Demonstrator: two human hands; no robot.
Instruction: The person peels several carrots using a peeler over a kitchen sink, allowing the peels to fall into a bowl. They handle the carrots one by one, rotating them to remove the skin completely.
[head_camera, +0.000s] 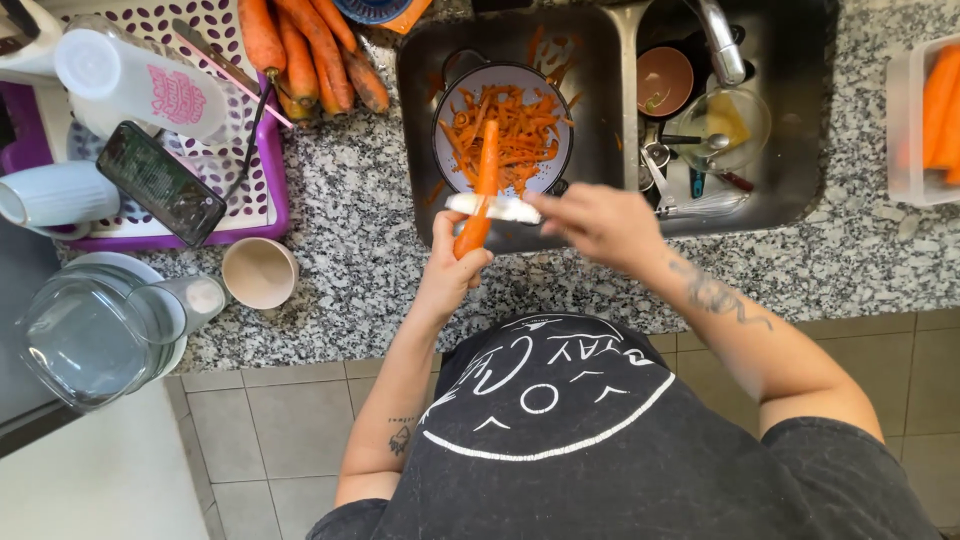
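Note:
My left hand (448, 272) grips the lower end of an orange carrot (484, 170), holding it tilted over the sink. My right hand (598, 226) holds a white peeler (492, 208) crosswise against the middle of the carrot. Beneath them, in the left sink basin, sits a white bowl (447, 88) full of orange carrot peelings (512, 128). A pile of unpeeled carrots (308, 52) lies on the granite counter at the upper left.
A purple-and-white tray (258, 196) holds a phone (160, 184), a white bottle (140, 84) and a cup (52, 194). A small beige bowl (258, 272) and a glass jug (92, 336) stand at left. The right basin holds dishes under the tap (718, 40). A container of carrots (930, 120) sits far right.

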